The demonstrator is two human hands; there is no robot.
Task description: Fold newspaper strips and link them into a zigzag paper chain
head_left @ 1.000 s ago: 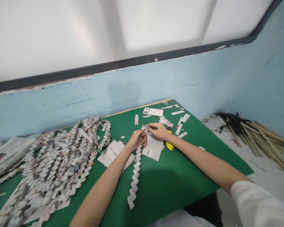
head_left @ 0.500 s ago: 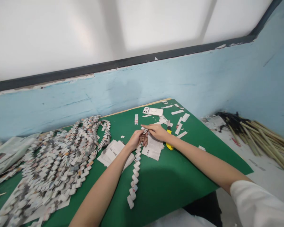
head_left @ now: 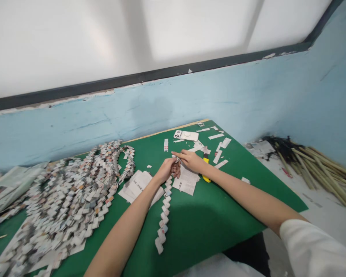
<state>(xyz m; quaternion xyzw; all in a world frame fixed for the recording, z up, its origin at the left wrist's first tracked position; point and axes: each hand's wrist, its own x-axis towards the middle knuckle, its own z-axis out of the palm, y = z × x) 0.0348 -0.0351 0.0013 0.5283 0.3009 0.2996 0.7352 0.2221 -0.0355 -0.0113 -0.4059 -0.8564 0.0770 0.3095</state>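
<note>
A zigzag chain of folded newspaper links (head_left: 163, 215) runs across the green table (head_left: 207, 219) from near its front edge up to my hands. My left hand (head_left: 167, 169) is closed around the chain's upper end. Touching it from the right, my right hand (head_left: 190, 159) pinches a small folded paper strip against that end, index finger stretched out. Under my right hand lies a stack of cut paper sheets (head_left: 187, 181). A yellow utility knife (head_left: 206, 169) lies partly hidden behind my right wrist.
A big heap of finished paper chain (head_left: 72, 192) covers the table's left half, with newspapers (head_left: 8, 184) beyond it. A second paper stack (head_left: 137, 184) lies left of my arm. A white phone (head_left: 186, 135) and loose strips (head_left: 219, 154) lie at the back. Sticks (head_left: 320, 169) lie on the floor, right.
My right hand's fingers have shifted slightly left along the strip, closing against my left hand. The chain and arms have barely moved.
</note>
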